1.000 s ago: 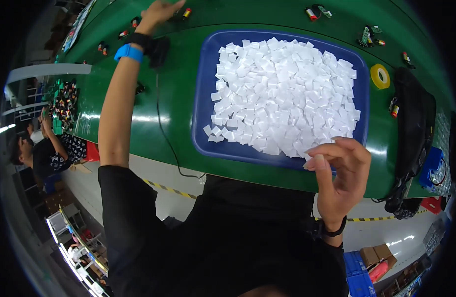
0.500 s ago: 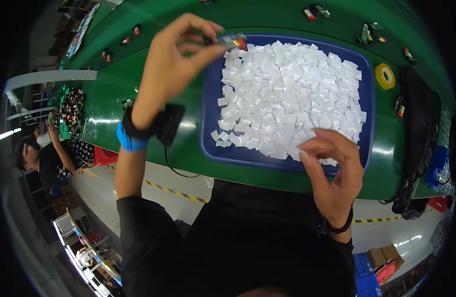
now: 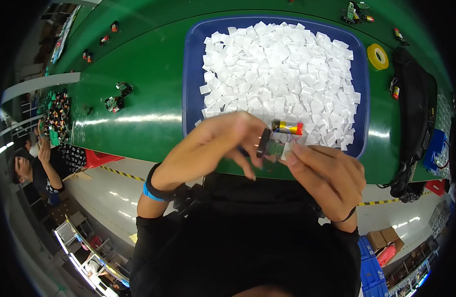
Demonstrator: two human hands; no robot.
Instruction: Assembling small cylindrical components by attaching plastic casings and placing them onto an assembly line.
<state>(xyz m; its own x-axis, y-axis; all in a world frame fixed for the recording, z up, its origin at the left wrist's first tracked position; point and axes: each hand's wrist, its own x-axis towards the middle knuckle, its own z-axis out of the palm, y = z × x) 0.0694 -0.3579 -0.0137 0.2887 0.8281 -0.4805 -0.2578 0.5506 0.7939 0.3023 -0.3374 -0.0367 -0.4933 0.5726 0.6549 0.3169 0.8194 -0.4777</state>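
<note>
In front of my chest, over the tray's near edge, my left hand (image 3: 225, 141) grips a small green circuit board (image 3: 274, 147) by a black part at its left side. Wired to the board is a cylindrical battery (image 3: 287, 127), black, yellow and red. My right hand (image 3: 332, 175) meets it from the right, thumb and fingers pinching a small white square (image 3: 287, 151) against the board. Beneath and beyond both hands, a blue tray (image 3: 192, 74) holds a large heap of white squares (image 3: 277, 74). Some of the left fingers are blurred.
On the green table (image 3: 139, 133), two board assemblies (image 3: 114, 103) lie left of the tray. A yellow tape roll (image 3: 377, 56) and a black bag (image 3: 413, 114) are on the right. More battery assemblies (image 3: 355, 14) lie at the back. A co-worker (image 3: 45, 163) sits far left beside piled parts (image 3: 57, 114).
My left hand has brought the circuit board with its battery from the tray's far left corner down to the near edge. My right hand now meets it there, pinching a white square.
</note>
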